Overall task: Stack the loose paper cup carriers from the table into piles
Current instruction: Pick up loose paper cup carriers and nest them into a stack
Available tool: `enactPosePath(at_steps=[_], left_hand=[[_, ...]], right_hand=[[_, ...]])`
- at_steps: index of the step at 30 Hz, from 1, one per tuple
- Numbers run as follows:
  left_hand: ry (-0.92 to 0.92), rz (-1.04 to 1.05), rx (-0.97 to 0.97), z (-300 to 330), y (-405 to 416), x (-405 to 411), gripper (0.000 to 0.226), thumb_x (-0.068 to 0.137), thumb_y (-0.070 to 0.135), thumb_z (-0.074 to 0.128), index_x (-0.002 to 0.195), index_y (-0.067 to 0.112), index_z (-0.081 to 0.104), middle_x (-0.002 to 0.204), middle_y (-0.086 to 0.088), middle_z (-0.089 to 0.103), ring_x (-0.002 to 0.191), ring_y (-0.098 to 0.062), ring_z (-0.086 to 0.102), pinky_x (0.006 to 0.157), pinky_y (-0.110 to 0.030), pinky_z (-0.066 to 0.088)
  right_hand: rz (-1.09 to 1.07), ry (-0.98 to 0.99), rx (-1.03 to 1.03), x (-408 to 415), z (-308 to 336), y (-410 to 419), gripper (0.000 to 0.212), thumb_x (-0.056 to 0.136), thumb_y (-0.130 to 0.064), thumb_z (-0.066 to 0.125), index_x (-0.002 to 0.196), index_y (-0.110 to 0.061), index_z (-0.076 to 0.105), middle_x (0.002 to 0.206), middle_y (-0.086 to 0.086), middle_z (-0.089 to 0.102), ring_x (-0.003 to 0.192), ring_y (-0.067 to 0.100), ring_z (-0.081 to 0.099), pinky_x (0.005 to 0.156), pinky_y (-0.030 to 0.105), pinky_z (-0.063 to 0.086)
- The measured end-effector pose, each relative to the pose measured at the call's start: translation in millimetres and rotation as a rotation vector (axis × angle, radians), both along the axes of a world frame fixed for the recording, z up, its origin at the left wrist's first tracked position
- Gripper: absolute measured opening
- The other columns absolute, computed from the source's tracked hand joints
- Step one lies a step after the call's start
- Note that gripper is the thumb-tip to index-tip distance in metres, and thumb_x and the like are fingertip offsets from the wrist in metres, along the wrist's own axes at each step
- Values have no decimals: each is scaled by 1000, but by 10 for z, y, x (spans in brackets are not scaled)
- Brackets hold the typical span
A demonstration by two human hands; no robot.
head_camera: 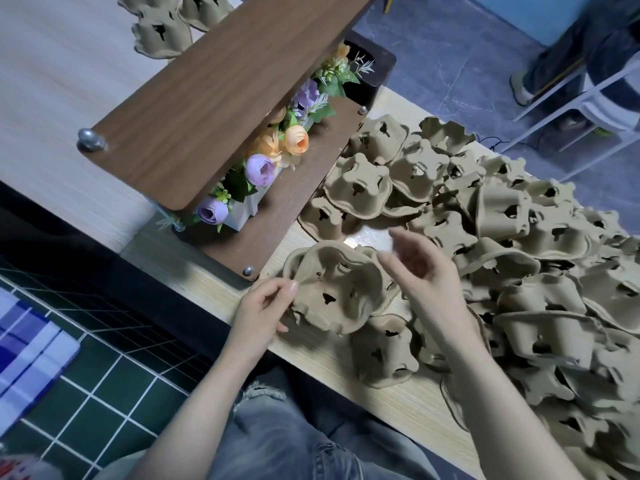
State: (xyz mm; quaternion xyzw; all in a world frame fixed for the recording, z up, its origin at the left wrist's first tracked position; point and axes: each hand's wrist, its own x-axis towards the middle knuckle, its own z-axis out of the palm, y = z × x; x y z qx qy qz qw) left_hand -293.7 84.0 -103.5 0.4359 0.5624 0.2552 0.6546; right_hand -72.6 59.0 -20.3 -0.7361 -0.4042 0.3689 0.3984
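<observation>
A brown pulp carrier (337, 289) is held above the near edge of the tabletop (408, 407), its open side turned up and toward the camera. Its left rim is pinched by the left hand (266, 306), thumb and forefinger closed on the edge while the other fingers are curled beneath. The right hand (420, 268) is seen just to the right of the carrier, fingers loosely spread and slightly bent; whether its fingertips touch the carrier's far rim cannot be told, since that hand is partly blurred.

Directly below and right of the held carrier, a short stack (382, 351) of nested carriers is set upside down on the tabletop. Further right, a large loose heap (519, 254) of carriers is spread over the tabletop to the right border, most of them lying bottom up and overlapping one another.

A dark wooden shelf (207, 98) is placed on the tabletop to the left of the heap, and artificial flowers (277, 150) in purple and orange are lodged between its two boards. More carriers (162, 26) are seen beyond the shelf at the top left on a pale surface. The person's jeans (284, 438) are visible at the bottom, and a green tiled floor (104, 393) lies to the left.
</observation>
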Motion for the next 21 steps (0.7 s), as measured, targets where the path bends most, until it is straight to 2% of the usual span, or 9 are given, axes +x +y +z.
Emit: enactPosePath(at_steps=[3, 5, 7, 9, 12, 14, 18, 21], left_hand=[[-18, 16, 2, 22, -8, 3, 28, 87, 41, 58, 98, 20, 73, 113, -8, 63, 82, -7, 60, 60, -28, 55], [-18, 15, 1, 24, -13, 1, 33, 83, 45, 57, 99, 21, 72, 113, -7, 63, 83, -5, 61, 61, -28, 56], [-14, 14, 7, 20, -14, -3, 26, 88, 40, 58, 100, 22, 72, 114, -7, 63, 82, -1, 60, 61, -26, 56], [-4, 12, 14, 19, -15, 1, 18, 95, 32, 56, 104, 26, 69, 119, -4, 61, 83, 0, 61, 61, -25, 56], [0, -24, 37, 49, -37, 6, 27, 98, 31, 52, 122, 45, 55, 129, 15, 54, 89, -4, 64, 61, -25, 57], [-2, -59, 53, 68, -54, 1, 36, 99, 32, 51, 129, 51, 47, 131, 25, 48, 93, -1, 64, 63, -27, 58], [-2, -54, 48, 88, -62, 4, 38, 99, 32, 51, 129, 53, 41, 133, 23, 47, 95, 1, 64, 64, -27, 58], [-21, -48, 56, 98, -58, -1, 40, 98, 33, 51, 126, 59, 39, 131, 26, 47, 95, 6, 63, 66, -29, 58]], right_hand=[[-29, 163, -90, -100, -23, -280, 51, 75, -36, 73, 123, -27, 60, 77, -7, 61, 67, 4, 52, 62, 17, 44], [-9, 202, -115, -196, -100, -389, 44, 77, -28, 75, 118, -30, 60, 73, -7, 60, 63, 4, 52, 58, 17, 43], [-8, 227, -104, -265, -180, -426, 35, 85, -13, 72, 113, -30, 63, 72, -3, 58, 61, 4, 52, 56, 18, 43], [3, 230, -80, -284, -226, -413, 32, 89, -7, 67, 112, -30, 64, 71, -3, 56, 58, 5, 50, 56, 19, 41], [10, 218, -82, -246, -240, -341, 33, 94, -8, 61, 109, -38, 62, 66, -14, 55, 55, 4, 46, 56, 18, 40], [24, 237, -80, -215, -228, -292, 35, 95, -8, 59, 108, -41, 61, 66, -15, 55, 54, 3, 45, 53, 15, 39], [123, 220, -109, -173, -231, -213, 32, 97, -11, 57, 120, -33, 61, 77, 1, 55, 56, 2, 45, 51, 16, 41], [150, 191, -137, -147, -281, -163, 31, 98, -12, 56, 125, -24, 62, 74, -5, 57, 55, 0, 44, 54, 15, 38]])
